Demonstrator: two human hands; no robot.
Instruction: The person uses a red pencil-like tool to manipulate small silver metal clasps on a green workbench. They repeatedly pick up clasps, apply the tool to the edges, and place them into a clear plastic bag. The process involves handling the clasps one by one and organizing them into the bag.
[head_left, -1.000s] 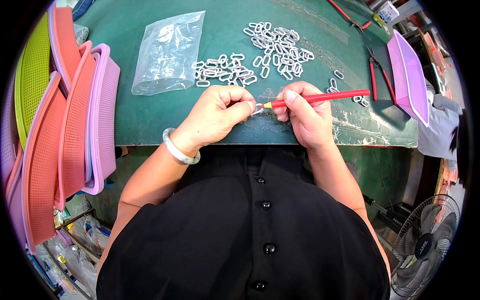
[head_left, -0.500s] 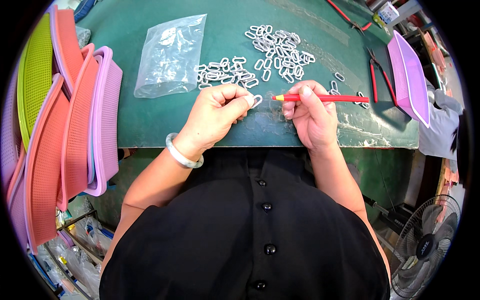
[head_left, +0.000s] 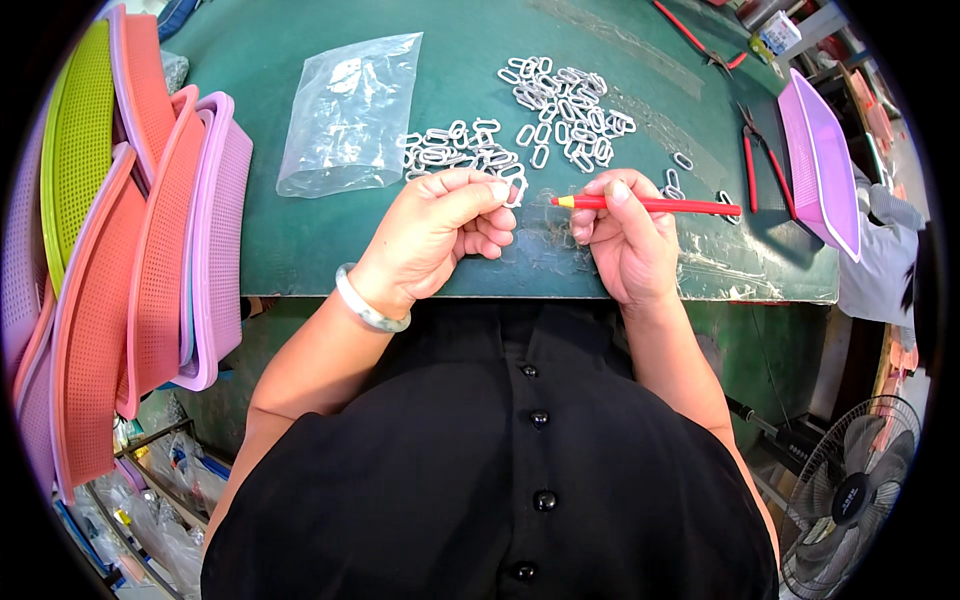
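Between the thumb and forefinger of my left hand (head_left: pixel 440 235) is an oval metal link (head_left: pixel 516 187), silver-grey, standing up past the fingertips. My right hand (head_left: pixel 635 240) grips a red pencil (head_left: pixel 660 205) with a yellow band near its red tip. That tip points left toward the link, with a gap between them. Just beyond my left hand lies a heap of similar links (head_left: pixel 455 150), and a larger heap (head_left: pixel 565 110) spreads farther right. A few loose links (head_left: pixel 673 183) lie beyond my right hand. The pencil's rear end passes over or close to another link (head_left: pixel 728 206).
A clear plastic bag (head_left: pixel 345 120) lies flat at the left of the green table (head_left: pixel 460 45). Pliers with red handles (head_left: pixel 765 160), a second pair (head_left: pixel 715 55) and a purple basket (head_left: pixel 820 165) are at right. Stacked baskets (head_left: pixel 150 250) stand left; a fan (head_left: pixel 850 500) stands lower right.
My left hand has rolled so its curled fingers show more, and the link in it now stands more upright. The pencil stays in my right hand, tip still leftward. The view has shifted slightly.
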